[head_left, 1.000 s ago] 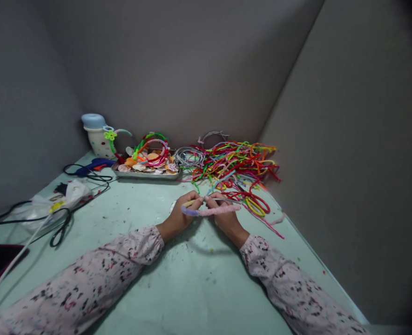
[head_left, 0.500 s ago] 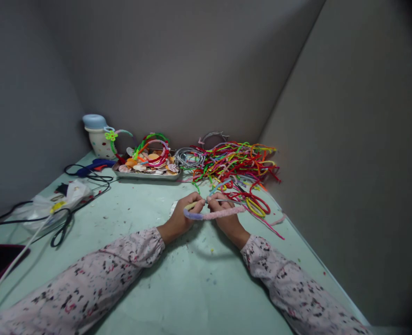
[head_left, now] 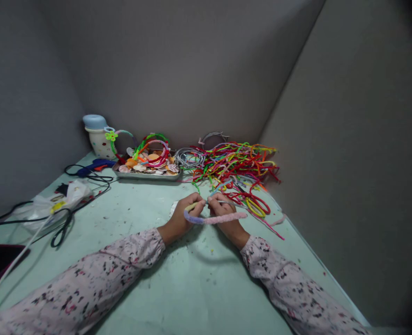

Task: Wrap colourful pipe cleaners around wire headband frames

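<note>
My left hand is closed in a pinch on the pale yellow end of a curved, wrapped hoop. This pipe-cleaner hoop runs from yellow through lilac to fuzzy pink, its pink end passing in front of my right hand. My right fingers are pinched together close to the left fingertips, with a bare grey wire running out past them to the right. A light blue pipe cleaner slants up from the right fingertips; whether they grip it or only the wire is hard to see.
Behind my hands lie a heap of coloured pipe cleaners, coiled grey wire and a metal tray of shells and hoops. Yellow-handled scissors lie right. A blue-lidded bottle, black cables and plastic bag are left.
The pink end of the hoop has dipped slightly and shifted a little to the right. Both hands stay almost in place, still pinched close together.
</note>
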{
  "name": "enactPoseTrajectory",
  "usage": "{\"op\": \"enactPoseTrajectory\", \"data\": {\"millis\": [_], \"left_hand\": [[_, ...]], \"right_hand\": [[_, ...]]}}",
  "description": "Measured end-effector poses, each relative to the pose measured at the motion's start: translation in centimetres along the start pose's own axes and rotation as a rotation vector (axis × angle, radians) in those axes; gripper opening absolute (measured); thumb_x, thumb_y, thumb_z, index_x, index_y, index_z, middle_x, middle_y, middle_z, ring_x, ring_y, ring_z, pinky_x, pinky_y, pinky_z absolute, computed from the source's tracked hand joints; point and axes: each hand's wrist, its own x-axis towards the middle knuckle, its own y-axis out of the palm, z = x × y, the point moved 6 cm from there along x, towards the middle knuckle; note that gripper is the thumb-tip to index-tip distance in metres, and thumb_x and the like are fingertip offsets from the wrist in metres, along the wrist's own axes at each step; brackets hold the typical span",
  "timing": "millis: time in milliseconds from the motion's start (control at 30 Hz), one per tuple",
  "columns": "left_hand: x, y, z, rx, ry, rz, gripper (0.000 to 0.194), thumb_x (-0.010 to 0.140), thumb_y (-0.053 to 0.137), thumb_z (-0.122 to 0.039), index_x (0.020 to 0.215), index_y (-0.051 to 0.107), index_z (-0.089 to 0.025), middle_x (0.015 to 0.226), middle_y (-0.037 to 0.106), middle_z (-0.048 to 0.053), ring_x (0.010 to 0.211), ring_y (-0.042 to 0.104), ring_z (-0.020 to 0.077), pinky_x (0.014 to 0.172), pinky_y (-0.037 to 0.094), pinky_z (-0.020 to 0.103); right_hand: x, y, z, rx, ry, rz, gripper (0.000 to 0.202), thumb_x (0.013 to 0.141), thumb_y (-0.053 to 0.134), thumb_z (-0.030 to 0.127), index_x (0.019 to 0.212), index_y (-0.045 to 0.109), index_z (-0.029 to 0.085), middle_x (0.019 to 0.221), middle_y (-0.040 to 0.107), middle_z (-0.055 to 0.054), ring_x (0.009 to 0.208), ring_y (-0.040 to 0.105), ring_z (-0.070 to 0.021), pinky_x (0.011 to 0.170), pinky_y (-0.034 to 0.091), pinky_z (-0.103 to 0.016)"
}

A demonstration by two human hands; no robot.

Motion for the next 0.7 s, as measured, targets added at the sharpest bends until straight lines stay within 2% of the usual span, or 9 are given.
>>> {"op": "enactPoseTrajectory", "data": {"millis": [67,167,300,500,700], "left_hand": [[0.0,0.0,0.1,-0.015,-0.009,0.003,0.031,0.086,0.050,-0.044,0.072,0.051,-0.017,0.061,0.045,-0.004,0.058,0.040,0.0112,0.054,0.031,0.023],[0.2,-0.1,0.5,-0.057,-0.025,-0.012,0.029,0.086,0.052,-0.043,0.070,0.050,-0.018,0.060,0.043,-0.004,0.057,0.039,0.0105,0.054,0.030,0.023],[0.6,-0.6,0.9,-0.130,-0.030,-0.053,0.028,0.083,0.052,-0.040,0.066,0.049,-0.017,0.058,0.042,-0.004,0.055,0.038,0.0110,0.053,0.030,0.025],[0.7,-1.1,1.4,-0.083,-0.100,-0.086,0.025,0.082,0.050,-0.036,0.069,0.058,-0.017,0.059,0.047,-0.002,0.058,0.043,0.0133,0.054,0.033,0.027],[0.7,-0.9,2.6,-0.149,-0.147,-0.095,0.028,0.081,0.053,-0.041,0.070,0.060,-0.017,0.056,0.045,-0.003,0.055,0.041,0.0126,0.051,0.030,0.026]], "right_hand": [[0.0,-0.1,0.2,0.007,-0.011,-0.004,0.030,0.091,0.046,0.034,0.064,0.050,0.022,0.062,0.051,0.002,0.059,0.051,-0.0140,0.060,0.039,-0.026],[-0.1,0.1,-0.2,0.086,0.063,-0.004,0.030,0.091,0.047,0.039,0.066,0.050,0.022,0.058,0.050,0.004,0.055,0.050,-0.0139,0.056,0.039,-0.026],[0.0,0.6,-0.7,0.168,0.069,0.008,0.025,0.087,0.052,0.040,0.072,0.056,0.021,0.060,0.054,0.003,0.056,0.052,-0.0142,0.057,0.041,-0.026],[-0.1,0.3,-1.6,0.153,0.076,-0.104,0.022,0.085,0.055,0.039,0.076,0.058,0.019,0.063,0.058,0.001,0.058,0.054,-0.0145,0.056,0.042,-0.026],[-0.2,-0.2,-1.8,0.079,0.019,-0.200,0.019,0.085,0.057,0.036,0.090,0.061,0.018,0.079,0.065,-0.003,0.070,0.060,-0.0167,0.064,0.047,-0.027]]}}
